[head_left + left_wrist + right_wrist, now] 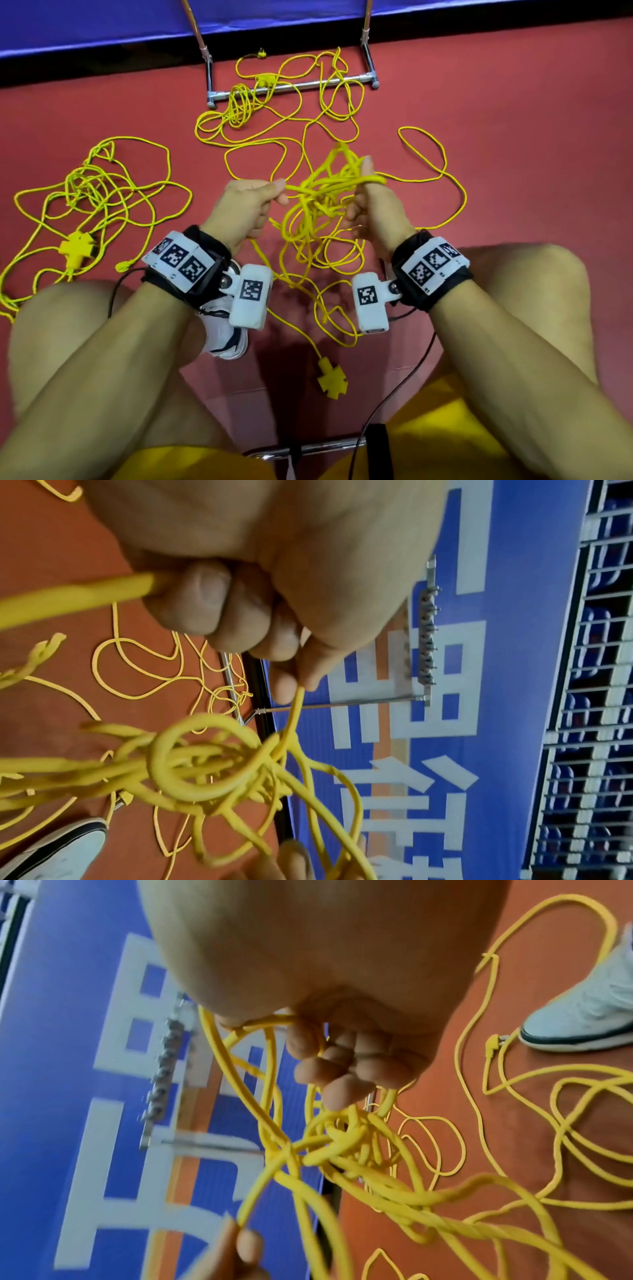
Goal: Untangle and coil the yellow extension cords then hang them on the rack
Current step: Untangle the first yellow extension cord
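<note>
My left hand point(251, 207) pinches a single strand between thumb and forefinger, the other fingers curled over a second run of cord that leaves the fist; my right hand point(371, 202) is clamped on several loops, thumb up, with strands wrapped over the fingers point(337, 1074); between the two hangs the knot point(318, 205), a dense snarl of one yellow extension cord held above the red floor point(513, 102); its socket block point(333, 379) lies on the floor below the knot, nearer my body; beyond the knot, more loose cord point(291, 102) sprawls across the base bar of the rack point(294, 86); left of the knot a further tangle point(99, 195) rests with its own socket block point(77, 248); judgement: untangling is the step in hand, with nothing coiled or hung; the next move calls for feeding the pinched strand back through the snarl without tightening it, the right hand loosening its loops to give slack.
</note>
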Available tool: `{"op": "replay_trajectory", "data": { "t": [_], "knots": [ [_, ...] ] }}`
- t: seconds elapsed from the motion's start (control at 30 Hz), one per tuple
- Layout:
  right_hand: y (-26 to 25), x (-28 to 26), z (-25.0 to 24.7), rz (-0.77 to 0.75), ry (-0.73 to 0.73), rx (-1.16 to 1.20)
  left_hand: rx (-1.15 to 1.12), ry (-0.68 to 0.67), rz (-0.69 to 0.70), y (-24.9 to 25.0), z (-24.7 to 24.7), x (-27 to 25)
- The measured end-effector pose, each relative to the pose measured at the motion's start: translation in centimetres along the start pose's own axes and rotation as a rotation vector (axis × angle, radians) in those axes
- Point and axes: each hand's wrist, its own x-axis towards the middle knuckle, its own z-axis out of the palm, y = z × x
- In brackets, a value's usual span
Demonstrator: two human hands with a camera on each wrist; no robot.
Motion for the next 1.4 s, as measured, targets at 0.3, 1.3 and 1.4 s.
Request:
{"op": "replay_trajectory", "data": {
  "t": [0.3,1.3,1.4],
  "knots": [
    [-0.7,-0.3,-0.4,-0.047,-0.078,-0.142,-0.251,0.058,-0.026,-0.6,0.7,0.5],
    [1.3,0.7,-2.7,-0.250,0.144,-0.215,-0.625,0.203,0.062,0.7,-1.2,1.1],
    [0.4,0.2,-4.0,-0.229,0.212,-0.082,-0.670,0.394,0.041,1.2,-3.3,1.5]
  ]
}}
